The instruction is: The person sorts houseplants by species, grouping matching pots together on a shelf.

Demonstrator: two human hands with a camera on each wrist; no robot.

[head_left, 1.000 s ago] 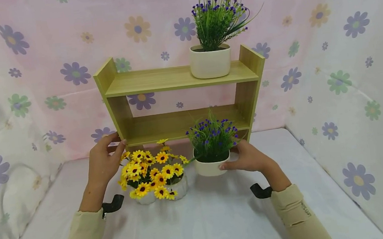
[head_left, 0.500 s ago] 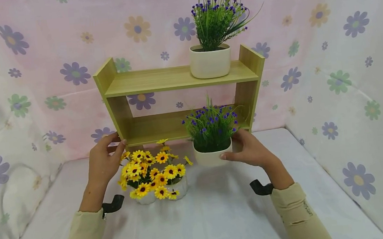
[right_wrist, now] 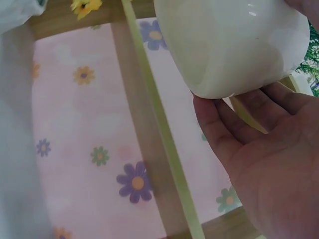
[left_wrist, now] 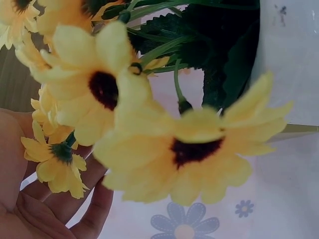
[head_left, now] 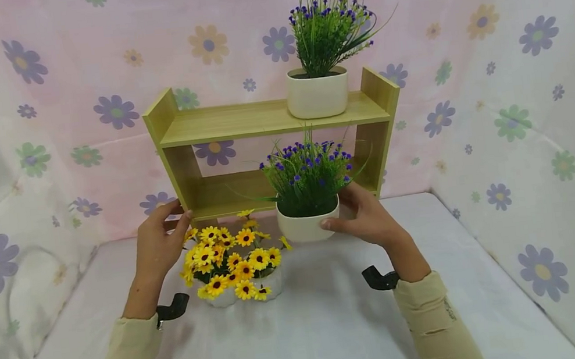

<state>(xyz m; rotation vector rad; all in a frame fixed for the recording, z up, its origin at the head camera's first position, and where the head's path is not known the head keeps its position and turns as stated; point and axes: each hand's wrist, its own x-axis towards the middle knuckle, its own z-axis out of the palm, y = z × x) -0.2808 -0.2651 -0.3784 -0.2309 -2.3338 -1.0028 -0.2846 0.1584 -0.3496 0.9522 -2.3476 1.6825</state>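
Note:
My right hand [head_left: 367,215] grips a white oval pot [head_left: 305,229] of purple-flowered green plant [head_left: 308,180] and holds it up in front of the shelf's lower board. From the right wrist view, the fingers [right_wrist: 224,124] curl under the base of the pot [right_wrist: 239,50]. At the lower left of the wooden two-tier shelf [head_left: 229,121], my left hand [head_left: 159,240] holds the side panel, thumb in front and fingers partly hidden behind. A matching purple-flowered pot [head_left: 318,94] stands at the right of the top board. Yellow daisies [left_wrist: 94,89] fill much of the left wrist view.
Two white pots of yellow daisies [head_left: 233,261] stand on the white-covered table [head_left: 293,337], just right of my left hand and before the shelf. A flower-printed curtain [head_left: 242,44] encloses the table at the back and sides.
My right hand has lifted the potted purple plant up and slightly left, from low beside the daisies to the front of the lower board. The left hand stays at the shelf.

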